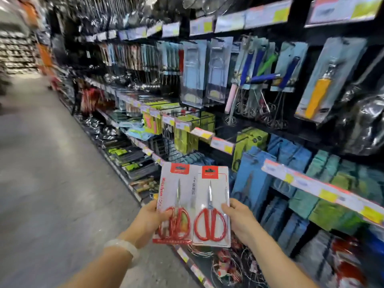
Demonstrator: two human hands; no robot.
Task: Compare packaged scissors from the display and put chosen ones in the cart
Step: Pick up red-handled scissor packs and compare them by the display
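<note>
Two flat white carded packs of red-handled scissors, left pack point(174, 204) and right pack point(212, 206), side by side in the near centre, edges touching, fronts up, likely for comparing. Left hand point(151, 219) clamped on the left pack, right hand point(239, 219) on the right. Hanging utensil display point(270, 84) to the right; no cart visible.

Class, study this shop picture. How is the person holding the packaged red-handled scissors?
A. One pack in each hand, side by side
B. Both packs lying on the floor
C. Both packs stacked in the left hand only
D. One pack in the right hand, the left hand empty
A: the left hand grips the left scissors pack and the right hand grips the right scissors pack, their edges meeting in front of the display shelves.
</note>
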